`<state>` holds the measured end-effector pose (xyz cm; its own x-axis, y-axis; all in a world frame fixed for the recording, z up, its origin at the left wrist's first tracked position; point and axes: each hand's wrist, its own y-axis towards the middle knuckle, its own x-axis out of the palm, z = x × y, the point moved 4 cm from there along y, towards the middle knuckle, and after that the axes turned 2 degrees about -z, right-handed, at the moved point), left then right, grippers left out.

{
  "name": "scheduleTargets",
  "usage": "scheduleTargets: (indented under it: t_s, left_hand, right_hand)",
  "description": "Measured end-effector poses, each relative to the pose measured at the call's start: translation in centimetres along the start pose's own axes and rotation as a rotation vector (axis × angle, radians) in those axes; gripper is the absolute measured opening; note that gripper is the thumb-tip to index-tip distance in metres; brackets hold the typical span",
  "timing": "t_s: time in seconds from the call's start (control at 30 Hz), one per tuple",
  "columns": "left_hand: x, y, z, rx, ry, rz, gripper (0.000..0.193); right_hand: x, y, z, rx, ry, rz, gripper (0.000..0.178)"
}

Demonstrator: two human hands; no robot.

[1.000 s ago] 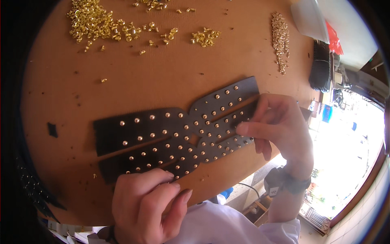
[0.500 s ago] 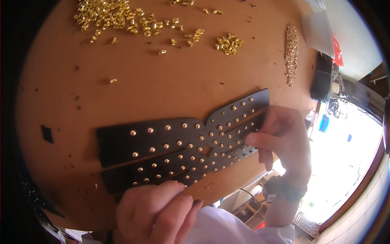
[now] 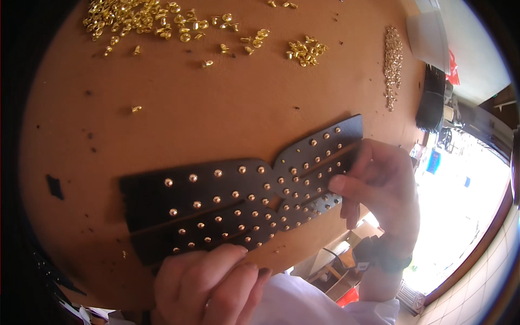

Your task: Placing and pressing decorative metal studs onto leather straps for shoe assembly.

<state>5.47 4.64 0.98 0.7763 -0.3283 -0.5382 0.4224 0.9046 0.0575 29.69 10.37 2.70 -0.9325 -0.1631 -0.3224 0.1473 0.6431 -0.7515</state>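
A black studded leather piece [image 3: 216,187] with long slits and a notched middle lies across the near part of the table. Rows of gold domed studs [image 3: 218,173] dot it. My right hand [image 3: 379,187] pinches its right end, thumb on top and the other fingers at the edge and below. At the near edge, left of centre, my left hand [image 3: 208,284] is closed, its bent fingers against the leather; the fingertips under the edge are partly hidden. Two smaller gold dots [image 3: 298,150] show in the upper right section, between the full-size studs.
Loose gold rivets [image 3: 130,19] are heaped at the far left, with a smaller pile [image 3: 307,51] at the far centre. A strip of tiny gold parts [image 3: 392,67] lies far right, beside a whitish tub [image 3: 428,40]. A black scrap [image 3: 54,186] sits at the left.
The view has shifted slightly. The leather's left end now appears a little lower and further left, its right end slightly higher. Both hands keep their hold.
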Motion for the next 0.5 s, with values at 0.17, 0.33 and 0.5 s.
scheduleTargets:
  t_s: [0.17, 0.33, 0.5]
  left_hand:
    - [0.0, 0.1, 0.0, 0.017, 0.021, 0.009, 0.028]
    - [0.0, 0.2, 0.1, 0.006, -0.003, 0.027, 0.027]
    - [-0.1, 0.0, 0.0, 0.011, -0.001, 0.032, 0.026]
  right_hand:
    - [0.0, -0.1, -0.1, 0.024, -0.09, 0.001, 0.028]
    - [-0.1, -0.6, 0.4, -0.042, 0.032, 0.029, 0.017]
    - [0.9, -3.5, 0.9, -0.297, -0.001, 0.162, 0.015]
